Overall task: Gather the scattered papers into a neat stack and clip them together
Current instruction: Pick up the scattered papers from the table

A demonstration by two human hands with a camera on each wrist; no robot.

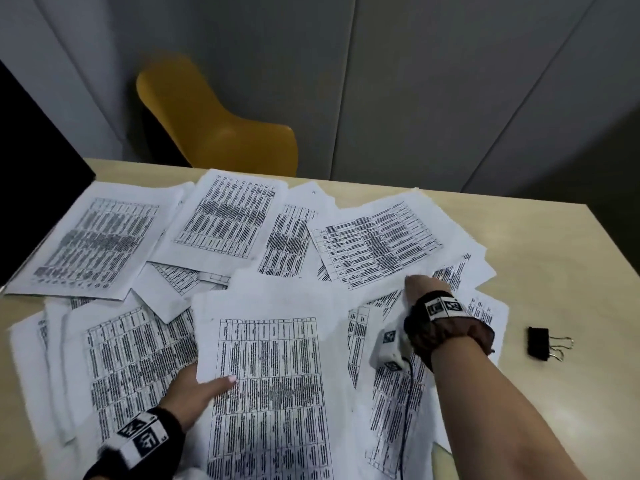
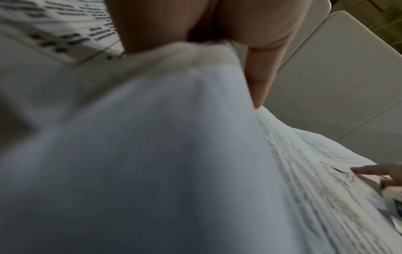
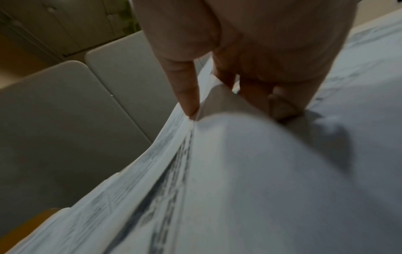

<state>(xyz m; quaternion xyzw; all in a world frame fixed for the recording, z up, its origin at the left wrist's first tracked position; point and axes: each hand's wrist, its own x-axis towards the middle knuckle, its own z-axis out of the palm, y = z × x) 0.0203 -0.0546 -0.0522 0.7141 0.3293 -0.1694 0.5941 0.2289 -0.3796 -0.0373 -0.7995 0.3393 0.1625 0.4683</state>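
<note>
Your left hand (image 1: 195, 386) pinches the near sheet (image 1: 270, 375) at its left edge, thumb on top. Your right hand (image 1: 420, 289) pinches papers (image 1: 377, 237) farther right. Printed tables, overlapping, cover the table (image 1: 554, 258). Black clip (image 1: 540, 342) lies right of your right wrist, apart.

Dim, soft light (wrist views blurred).

This looks like an office or a small meeting room. A pale wooden worktop (image 1: 554, 258) carries many printed sheets (image 1: 270, 393) with tables of text, and a black binder clip (image 1: 540, 342) lies just to the right of the right hand (image 1: 420, 289). Beyond the hands, a yellow plastic chair (image 1: 214, 123) stands before plain grey wall panels (image 1: 415, 81).
</note>
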